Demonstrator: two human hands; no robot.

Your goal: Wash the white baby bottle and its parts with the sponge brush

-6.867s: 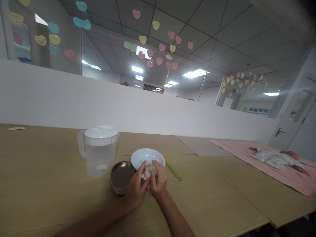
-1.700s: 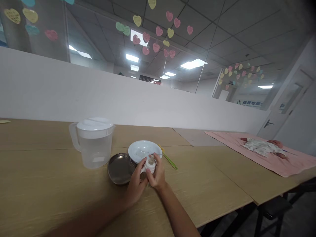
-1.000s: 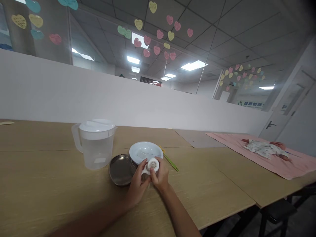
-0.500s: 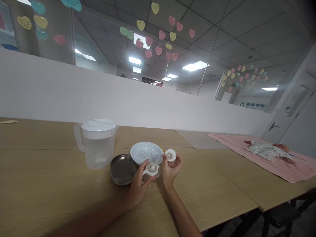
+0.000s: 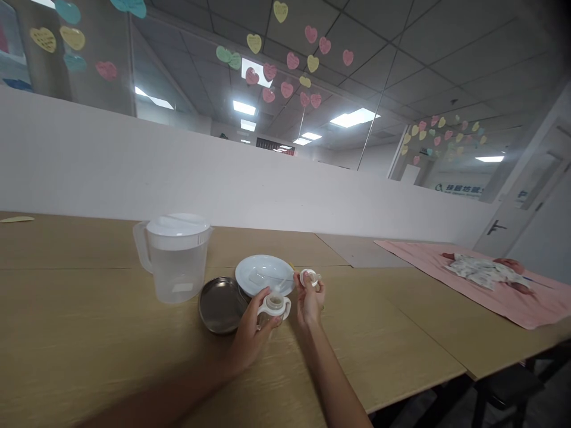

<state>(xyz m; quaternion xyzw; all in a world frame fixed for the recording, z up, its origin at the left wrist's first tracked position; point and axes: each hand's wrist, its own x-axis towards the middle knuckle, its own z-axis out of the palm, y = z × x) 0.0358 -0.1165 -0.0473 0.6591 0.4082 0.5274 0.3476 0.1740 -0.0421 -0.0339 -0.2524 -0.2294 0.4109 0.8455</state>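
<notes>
My left hand (image 5: 253,333) is closed around a clear baby bottle (image 5: 273,307) with white handles, its open mouth facing up. Just to the right, my right hand (image 5: 311,300) pinches the white bottle collar (image 5: 307,277), which has a clear nipple on it. The two parts are held apart above the table. Behind the bottle sits a white bowl (image 5: 243,274) with a clear piece and a thin stick-like item in it. Left of the bottle, close to my left hand, lies a shiny metal tray (image 5: 219,306).
A clear lidded pitcher (image 5: 178,267) stands on the wooden table (image 5: 80,333) at left. To the right, a baby doll (image 5: 482,272) in patterned clothes lies on a pink cloth (image 5: 422,258). A white wall (image 5: 223,184) backs the table; a dark stool (image 5: 508,383) is at lower right.
My right hand has turned the collar over, so its underside no longer faces me and the nipple points right. My left hand and the bottle stay nearly still.
</notes>
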